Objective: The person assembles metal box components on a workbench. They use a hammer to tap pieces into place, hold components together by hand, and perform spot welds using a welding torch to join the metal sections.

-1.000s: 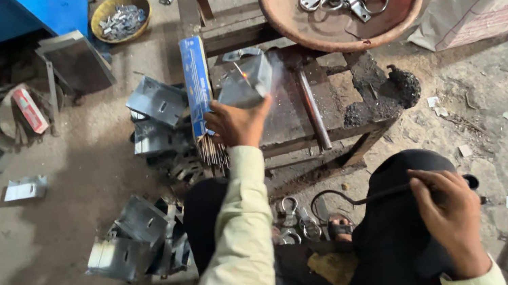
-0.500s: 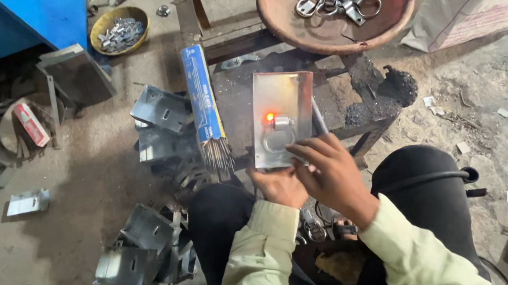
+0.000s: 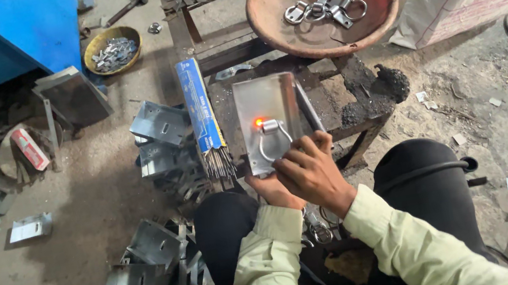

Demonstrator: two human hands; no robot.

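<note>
A shiny metal plate (image 3: 269, 119) is steadied flat on the dark welding table (image 3: 357, 101); the left hand (image 3: 274, 191) is clamped on its near edge. The right hand (image 3: 309, 171) is closed on something at the ring latch (image 3: 272, 139), where a weld spot (image 3: 259, 122) glows orange.

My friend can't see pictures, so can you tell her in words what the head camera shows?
A seated person's left hand and right hand steady a shiny metal plate on a low metal stand; a ring latch on it has an orange-glowing spot. A rusty bowl of rings sits behind, folded metal pieces on the floor.
</note>
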